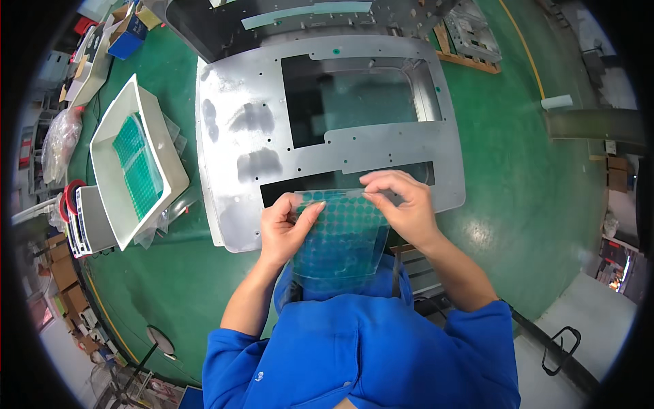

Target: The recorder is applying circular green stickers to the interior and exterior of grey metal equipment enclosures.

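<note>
Between my hands hangs a clear sheet of round green stickers [340,235], its dots set in rows. My left hand [287,228] pinches the sheet's upper left corner between thumb and fingers. At the upper right corner, my right hand [405,208] has its thumb and fingertips closed on the edge. The sheet hangs down in front of my blue shirt. Just beyond it lies a bare metal panel [313,146] with large cut-outs and small holes. Several of its small holes look green, and grey smudges mark its left side.
To the left stands a white plastic bin [178,178] with more green dot sheets [136,163] in it. A dark upright panel [231,31] rises behind the metal panel. A metal part on a wooden pallet [477,63] sits at the far right. Boxes [128,34] stand far left.
</note>
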The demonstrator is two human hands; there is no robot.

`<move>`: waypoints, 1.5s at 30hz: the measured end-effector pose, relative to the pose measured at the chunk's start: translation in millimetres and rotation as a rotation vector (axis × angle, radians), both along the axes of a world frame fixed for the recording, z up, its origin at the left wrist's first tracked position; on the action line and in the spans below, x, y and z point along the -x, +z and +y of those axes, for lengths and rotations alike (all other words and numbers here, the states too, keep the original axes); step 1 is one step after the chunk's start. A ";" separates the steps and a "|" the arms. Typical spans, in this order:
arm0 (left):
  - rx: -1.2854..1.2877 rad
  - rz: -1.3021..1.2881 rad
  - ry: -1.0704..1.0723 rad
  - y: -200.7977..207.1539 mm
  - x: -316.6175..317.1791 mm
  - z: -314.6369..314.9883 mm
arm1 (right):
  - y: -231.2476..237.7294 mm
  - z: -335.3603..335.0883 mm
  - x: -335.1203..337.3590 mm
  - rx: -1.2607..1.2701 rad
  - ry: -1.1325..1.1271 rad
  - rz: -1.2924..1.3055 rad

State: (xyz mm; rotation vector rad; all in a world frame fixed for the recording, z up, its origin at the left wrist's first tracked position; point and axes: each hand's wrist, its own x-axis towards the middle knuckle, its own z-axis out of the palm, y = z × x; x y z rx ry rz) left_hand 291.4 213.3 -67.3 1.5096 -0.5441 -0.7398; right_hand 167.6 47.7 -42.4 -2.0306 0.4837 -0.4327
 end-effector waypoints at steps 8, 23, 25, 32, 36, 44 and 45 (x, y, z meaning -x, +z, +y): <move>-0.028 0.048 0.192 -19.4 -10.4 13.7 | -35.1 -46.3 -48.2 -0.113 -0.109 0.143; 0.005 0.142 0.261 -25.5 -7.8 17.8 | -45.5 -48.2 -63.4 0.208 -0.108 0.350; 0.007 0.142 0.262 -25.7 -7.9 17.8 | -44.3 -46.9 -64.3 0.230 -0.119 0.364; -0.007 0.120 0.263 -26.5 -8.1 20.9 | -44.4 -44.0 -64.9 0.225 -0.139 0.397; 0.023 0.154 0.276 -21.1 -8.9 25.2 | -40.0 -52.2 -66.2 -0.011 -0.152 0.443; 0.053 -0.015 0.288 -6.3 -11.7 45.1 | 5.8 -12.6 -49.5 -0.152 0.285 0.110; 0.063 -0.022 0.278 -4.8 -11.3 46.6 | 9.2 -1.7 -45.1 -0.045 0.369 0.087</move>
